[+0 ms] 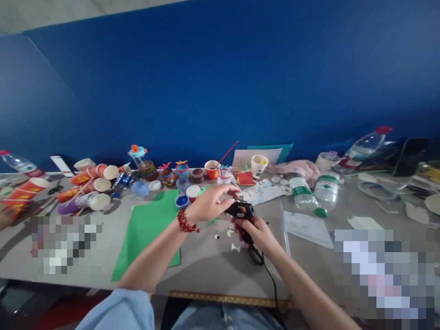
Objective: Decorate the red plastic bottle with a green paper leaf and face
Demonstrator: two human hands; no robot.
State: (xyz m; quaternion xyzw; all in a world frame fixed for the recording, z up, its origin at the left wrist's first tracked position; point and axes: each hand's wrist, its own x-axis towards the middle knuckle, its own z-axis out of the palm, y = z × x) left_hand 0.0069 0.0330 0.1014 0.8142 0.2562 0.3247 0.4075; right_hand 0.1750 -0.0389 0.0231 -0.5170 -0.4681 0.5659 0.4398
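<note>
My right hand (252, 231) is wrapped round the grip of a black corded tool (240, 209), which looks like a glue gun. Its cord (271, 275) hangs down to the table's front edge. My left hand (215, 201), with a red bead bracelet (186, 221) at the wrist, reaches to the tool's front end from the left. Its fingers are spread, and whether they touch anything small there is not clear. Small white scraps (235, 247) lie on the table below the tool.
Green paper (147, 233) lies at the left, beside a jar of blue paint (182, 200). Orange paper cups (92, 174) and decorated pots stand behind. Plastic bottles (302, 192) lie at the right. Another person's hand (6, 215) shows at the far left.
</note>
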